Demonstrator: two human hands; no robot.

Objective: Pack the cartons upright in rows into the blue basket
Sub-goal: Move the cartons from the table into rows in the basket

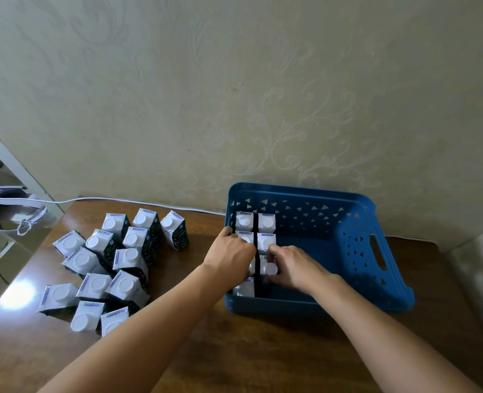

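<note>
The blue basket (376,279) stands on the wooden table against the wall. Along its left side several small cartons with white tops and round white caps stand upright in two rows (266,222). My left hand (229,255) lies over the left row, fingers curled down on a carton there. My right hand (294,266) grips a carton (270,268) in the second row, fingers around its capped top. Left of the basket, several loose cartons (127,258) stand clustered on the table, dark green sides showing.
The wooden table (234,350) runs under the basket and the loose cartons. A white cable (121,199) lies along the wall behind them. A white round device (5,211) sits at the far left table corner. The basket's right part holds no cartons.
</note>
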